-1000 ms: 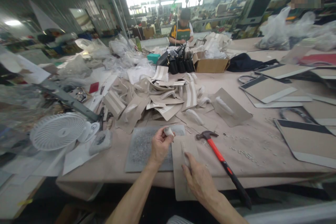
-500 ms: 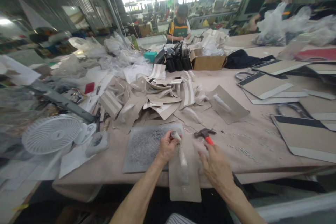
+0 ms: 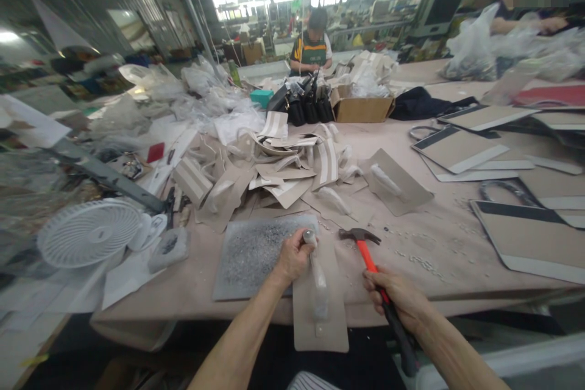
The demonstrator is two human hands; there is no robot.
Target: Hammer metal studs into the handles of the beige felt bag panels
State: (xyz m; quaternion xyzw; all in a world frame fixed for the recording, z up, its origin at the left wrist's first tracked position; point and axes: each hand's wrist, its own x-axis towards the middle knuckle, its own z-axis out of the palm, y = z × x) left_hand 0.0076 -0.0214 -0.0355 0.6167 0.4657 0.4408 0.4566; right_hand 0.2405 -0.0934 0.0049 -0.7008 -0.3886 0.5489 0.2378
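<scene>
My left hand (image 3: 294, 258) is closed around a short rod (image 3: 310, 237) with a round metal top and a whitish side. It looks like a setting punch and stands about upright near the far end of a beige panel (image 3: 337, 301). A plastic-wrapped strap handle (image 3: 320, 292) runs along that panel, which overhangs the table's front edge. My right hand (image 3: 395, 295) grips a claw hammer (image 3: 368, 256) by its red and black handle, the dark head pointing away from me over the table. Left of the panel lies a grey, worn slab (image 3: 249, 262); the rod's lower end is hidden.
Beige panels with wrapped handles (image 3: 286, 170) lie heaped beyond the slab. Small metal bits (image 3: 423, 262) are scattered at right, beside stacked dark-edged panels (image 3: 521, 234). A white fan (image 3: 94, 234) is at left. A cardboard box (image 3: 363, 109) and a co-worker (image 3: 315, 49) are farther back.
My right hand has moved right and toward me and is now wrapped round the hammer handle. The hammer head has shifted slightly. My left hand has tipped the rod more upright.
</scene>
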